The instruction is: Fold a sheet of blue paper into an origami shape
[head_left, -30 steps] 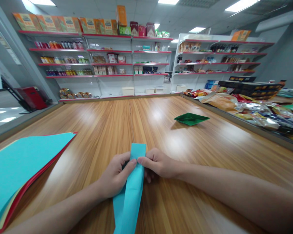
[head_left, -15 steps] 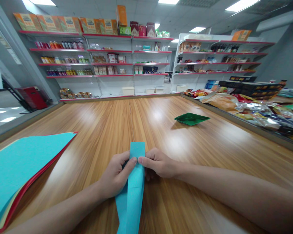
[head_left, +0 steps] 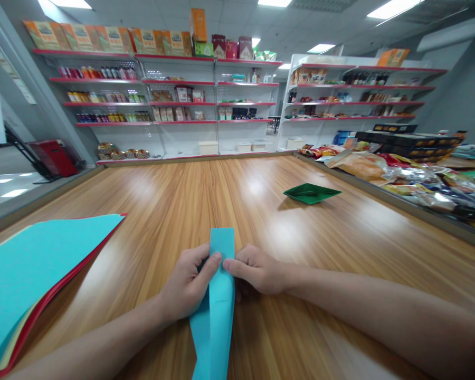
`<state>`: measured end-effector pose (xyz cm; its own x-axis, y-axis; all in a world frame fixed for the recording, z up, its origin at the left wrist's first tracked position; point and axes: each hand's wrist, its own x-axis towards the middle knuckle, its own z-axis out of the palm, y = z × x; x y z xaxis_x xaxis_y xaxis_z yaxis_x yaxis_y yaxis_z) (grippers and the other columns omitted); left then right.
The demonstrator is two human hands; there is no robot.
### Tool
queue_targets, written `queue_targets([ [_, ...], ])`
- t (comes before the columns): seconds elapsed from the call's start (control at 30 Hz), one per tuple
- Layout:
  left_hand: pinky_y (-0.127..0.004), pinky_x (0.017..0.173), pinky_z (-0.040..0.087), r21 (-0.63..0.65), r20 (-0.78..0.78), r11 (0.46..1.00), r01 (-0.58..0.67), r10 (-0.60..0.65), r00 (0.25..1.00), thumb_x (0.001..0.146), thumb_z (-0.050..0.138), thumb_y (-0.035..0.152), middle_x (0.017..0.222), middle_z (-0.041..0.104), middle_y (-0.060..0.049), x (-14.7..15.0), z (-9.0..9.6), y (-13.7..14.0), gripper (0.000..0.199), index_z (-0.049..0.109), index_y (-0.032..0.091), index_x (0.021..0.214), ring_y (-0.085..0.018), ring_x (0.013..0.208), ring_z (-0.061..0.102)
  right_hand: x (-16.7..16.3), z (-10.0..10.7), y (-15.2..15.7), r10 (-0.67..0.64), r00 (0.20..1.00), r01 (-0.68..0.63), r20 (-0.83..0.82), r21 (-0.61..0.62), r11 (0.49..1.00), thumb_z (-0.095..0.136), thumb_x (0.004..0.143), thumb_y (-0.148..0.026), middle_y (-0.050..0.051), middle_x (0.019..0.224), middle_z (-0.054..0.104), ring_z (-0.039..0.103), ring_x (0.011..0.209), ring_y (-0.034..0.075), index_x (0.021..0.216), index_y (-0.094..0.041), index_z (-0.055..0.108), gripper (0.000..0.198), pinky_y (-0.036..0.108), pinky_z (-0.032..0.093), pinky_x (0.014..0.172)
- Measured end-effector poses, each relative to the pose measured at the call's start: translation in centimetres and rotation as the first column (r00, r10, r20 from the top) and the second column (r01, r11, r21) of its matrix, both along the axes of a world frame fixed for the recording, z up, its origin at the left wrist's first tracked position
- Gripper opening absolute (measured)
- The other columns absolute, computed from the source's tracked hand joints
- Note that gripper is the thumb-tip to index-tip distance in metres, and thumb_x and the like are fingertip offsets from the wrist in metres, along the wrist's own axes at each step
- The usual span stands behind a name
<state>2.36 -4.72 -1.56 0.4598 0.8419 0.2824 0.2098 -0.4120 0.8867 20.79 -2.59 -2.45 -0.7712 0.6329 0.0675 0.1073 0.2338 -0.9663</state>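
A folded strip of light-blue paper stands out over the near middle of the table, its narrow flat end pointing away from me and its lower end running out of view. My left hand pinches its left edge, thumb on top. On the right edge, my right hand grips the same paper with its thumb pressed on the face; its other fingers are partly hidden behind. The two thumbtips lie close together. Beyond, to the right, sits a folded green paper boat.
A stack of coloured paper sheets, light blue on top with red and cream below, lies at the left. The wooden table has a raised edge. Packaged snacks and black boxes are piled at the right. Stocked shelves stand behind.
Both hands keep their hold on the blue paper. My right thumb has slid slightly down and left along it, and the paper's lower part has shifted a little right.
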Motion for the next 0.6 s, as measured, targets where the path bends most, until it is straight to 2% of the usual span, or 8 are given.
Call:
queue_targets([
  [0.23, -0.022, 0.050, 0.042, 0.034, -0.032, 0.999, 0.006, -0.005, 0.999, 0.093, 0.042, 0.039, 0.062, 0.057, -0.003, -0.10, -0.05, -0.06, 0.034, 0.054, 0.013, 0.074, -0.012, 0.054, 0.053, 0.20, -0.04, 0.10, 0.021, 1.000, -0.022, 0.017, 0.053, 0.998, 0.036, 0.089, -0.061, 0.003, 0.050, 0.056, 0.048, 0.042, 0.007, 0.057, -0.010, 0.057, 0.063, 0.016, 0.035, 0.037],
  [0.4, -0.020, 0.048, 0.039, 0.051, -0.015, 0.998, -0.042, 0.043, 0.999, 0.092, 0.043, 0.040, 0.061, 0.051, 0.000, -0.10, 0.03, -0.02, 0.035, 0.051, 0.014, 0.070, -0.011, 0.054, 0.048, 0.38, -0.24, 0.17, 0.073, 0.997, -0.078, 0.040, 0.150, 0.986, 0.045, 0.088, -0.055, 0.003, 0.055, 0.058, 0.051, 0.048, 0.007, 0.062, -0.010, 0.059, 0.055, 0.016, 0.037, 0.042],
  [0.47, -0.020, 0.048, 0.040, 0.023, -0.005, 1.000, -0.021, 0.021, 1.000, 0.092, 0.044, 0.040, 0.061, 0.052, 0.000, -0.13, 0.04, -0.01, 0.034, 0.052, 0.015, 0.071, -0.011, 0.053, 0.049, 0.36, -0.23, 0.10, 0.083, 0.996, -0.087, 0.040, 0.117, 0.989, 0.045, 0.088, -0.056, 0.003, 0.055, 0.058, 0.052, 0.048, 0.008, 0.062, -0.009, 0.059, 0.056, 0.016, 0.037, 0.042],
  [0.6, -0.022, 0.049, 0.043, -0.059, 0.048, 0.997, 0.039, -0.036, 0.998, 0.092, 0.044, 0.041, 0.063, 0.058, -0.002, -0.16, 0.05, 0.02, 0.033, 0.053, 0.015, 0.076, -0.012, 0.054, 0.054, 0.09, -0.20, -0.14, 0.015, 1.000, -0.015, -0.004, -0.053, 0.998, 0.035, 0.089, -0.062, 0.003, 0.048, 0.054, 0.048, 0.041, 0.008, 0.056, -0.010, 0.056, 0.065, 0.018, 0.036, 0.038],
])
